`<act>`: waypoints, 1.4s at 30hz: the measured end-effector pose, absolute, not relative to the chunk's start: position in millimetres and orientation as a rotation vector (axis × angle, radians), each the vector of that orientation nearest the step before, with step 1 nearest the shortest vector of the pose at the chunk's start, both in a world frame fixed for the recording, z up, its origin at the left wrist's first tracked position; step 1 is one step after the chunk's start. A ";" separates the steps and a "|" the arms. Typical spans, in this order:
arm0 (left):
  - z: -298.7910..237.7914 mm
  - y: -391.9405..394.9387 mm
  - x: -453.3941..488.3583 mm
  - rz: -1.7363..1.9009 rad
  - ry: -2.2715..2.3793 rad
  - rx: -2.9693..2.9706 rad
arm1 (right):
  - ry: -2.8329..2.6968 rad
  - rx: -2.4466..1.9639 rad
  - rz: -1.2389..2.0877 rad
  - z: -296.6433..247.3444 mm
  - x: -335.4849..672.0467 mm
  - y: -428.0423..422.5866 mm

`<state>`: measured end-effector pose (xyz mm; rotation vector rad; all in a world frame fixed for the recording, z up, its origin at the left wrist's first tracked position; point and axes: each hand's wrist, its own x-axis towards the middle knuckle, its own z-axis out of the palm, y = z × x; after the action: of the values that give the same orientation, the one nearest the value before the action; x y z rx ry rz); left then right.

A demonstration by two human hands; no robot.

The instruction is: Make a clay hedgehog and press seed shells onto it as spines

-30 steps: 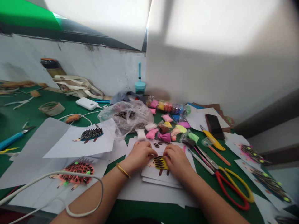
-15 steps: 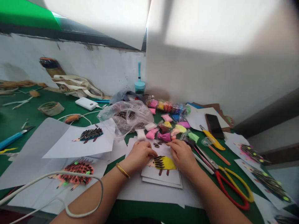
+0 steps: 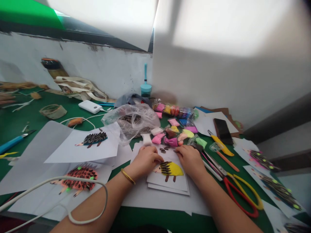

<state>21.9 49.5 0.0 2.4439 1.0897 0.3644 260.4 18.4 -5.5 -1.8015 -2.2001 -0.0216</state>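
Note:
A yellow clay hedgehog (image 3: 172, 169) with dark sunflower seeds stuck in its front lies on a small stack of white sheets (image 3: 167, 184). My left hand (image 3: 145, 159) rests curled on the sheet just left of the hedgehog's head, fingers closed. My right hand (image 3: 190, 159) sits at the hedgehog's upper right, fingers bent and reaching toward a few loose seeds (image 3: 164, 149) lying on the paper above it. Whether either hand pinches a seed is hidden.
A plastic bag of seeds (image 3: 132, 122) and coloured clay packets (image 3: 175, 132) lie beyond the hands. Red-and-yellow scissors (image 3: 240, 195) lie to the right, finished hedgehogs (image 3: 93, 138) on papers left and right. A white cable (image 3: 80, 194) loops over my left forearm.
My right hand moved off the hedgehog's back, up and to the right toward the loose seeds, uncovering the yellow body. The left hand has stayed put.

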 end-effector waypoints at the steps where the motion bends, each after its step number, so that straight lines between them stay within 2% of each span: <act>1: 0.0 49.5 21.9 0.364 1.088 2.442 | -2.201 -1.810 -0.039 -5.2 259.7 18.5; 14: 2.0 49.0 21.9 0.370 1.088 2.442 | -2.205 -1.795 -0.098 -3.9 257.7 17.2; 17: 2.4 48.8 22.2 0.361 1.091 2.438 | -2.110 -1.793 0.040 -0.4 256.9 15.4; 23: 0.3 48.9 22.1 0.377 1.098 2.436 | -1.960 -1.715 0.529 3.6 255.9 4.7; 27: 0.9 48.9 22.0 0.366 1.095 2.431 | -1.970 -1.653 0.675 7.2 253.9 -3.3; 42: -0.4 48.9 22.1 0.392 1.093 2.441 | -2.095 -1.529 0.415 3.1 243.9 -7.2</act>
<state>22.1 48.9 -0.4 2.4410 1.0928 0.3917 243.9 -7.2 3.1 -1.5290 -2.0950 0.4153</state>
